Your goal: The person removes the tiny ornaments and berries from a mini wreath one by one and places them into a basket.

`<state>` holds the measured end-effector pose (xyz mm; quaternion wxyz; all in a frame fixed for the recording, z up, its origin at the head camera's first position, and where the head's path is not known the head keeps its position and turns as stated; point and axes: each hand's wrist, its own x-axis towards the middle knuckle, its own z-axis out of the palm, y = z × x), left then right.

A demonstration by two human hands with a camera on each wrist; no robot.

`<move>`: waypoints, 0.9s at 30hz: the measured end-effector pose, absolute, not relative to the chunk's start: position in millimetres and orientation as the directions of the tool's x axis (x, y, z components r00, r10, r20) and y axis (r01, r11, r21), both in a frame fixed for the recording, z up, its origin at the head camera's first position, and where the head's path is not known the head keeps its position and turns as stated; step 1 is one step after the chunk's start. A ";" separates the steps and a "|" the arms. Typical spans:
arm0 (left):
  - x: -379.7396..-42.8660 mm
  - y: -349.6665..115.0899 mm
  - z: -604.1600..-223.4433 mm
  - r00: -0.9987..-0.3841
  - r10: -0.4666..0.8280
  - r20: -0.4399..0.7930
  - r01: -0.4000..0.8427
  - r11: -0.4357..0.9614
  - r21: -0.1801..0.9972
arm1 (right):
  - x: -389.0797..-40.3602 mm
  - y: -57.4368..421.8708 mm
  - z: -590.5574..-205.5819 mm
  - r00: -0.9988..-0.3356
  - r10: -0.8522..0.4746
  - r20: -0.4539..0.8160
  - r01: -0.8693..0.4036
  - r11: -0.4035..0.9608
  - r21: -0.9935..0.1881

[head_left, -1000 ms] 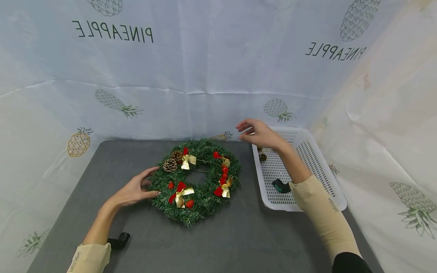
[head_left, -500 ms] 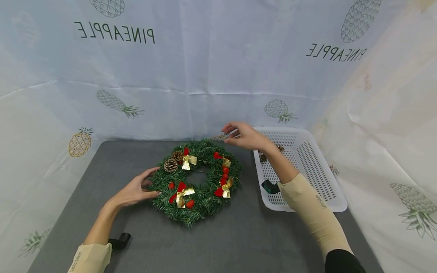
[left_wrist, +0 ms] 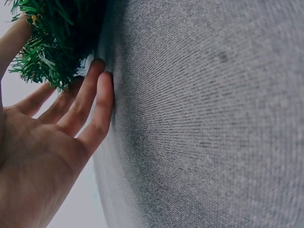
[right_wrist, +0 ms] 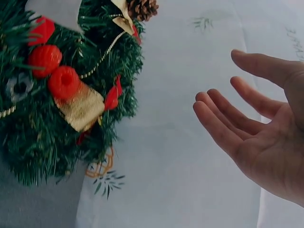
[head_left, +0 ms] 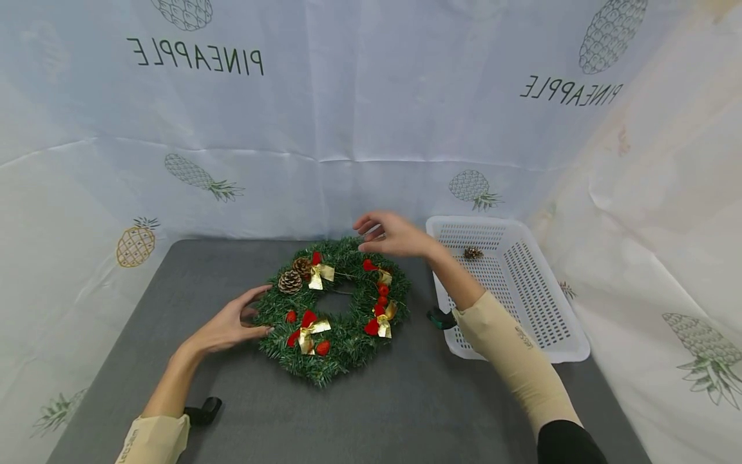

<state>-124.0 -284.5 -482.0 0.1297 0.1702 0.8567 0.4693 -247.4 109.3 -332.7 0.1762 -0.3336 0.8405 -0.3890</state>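
A green Christmas wreath [head_left: 348, 351] lies flat on the grey table, trimmed with gold-and-red bows [head_left: 312, 330], red berries [right_wrist: 63, 82] and two pine cones [head_left: 290, 281]. At its left edge rests my left hand [head_left: 228, 325], thumb and fingers spread, touching the greenery. In the left wrist view its fairly straight fingers [left_wrist: 99, 107] reach beside the wreath's underside along the table. My right hand [head_left: 397, 235] hovers at the wreath's back right edge, fingers loosely bent. The right wrist view shows nothing in that hand, apart from the wreath.
A white perforated basket [head_left: 570, 322] stands at the table's right, with a small pine cone [head_left: 473, 253] near its back. My right forearm crosses the basket's left side. A pineapple-print curtain [head_left: 371, 116] hangs behind the table.
My right hand has moved left, from above the basket to the wreath's back right edge, uncovering a pine cone in the basket. My left hand and the wreath stay put.
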 end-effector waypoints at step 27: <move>-123.3 -284.2 -481.8 -0.909 0.411 -0.067 0.169 0.511 0.843 | -263.0 43.0 -366.3 -0.573 -0.803 -0.163 -0.352 0.420 -0.836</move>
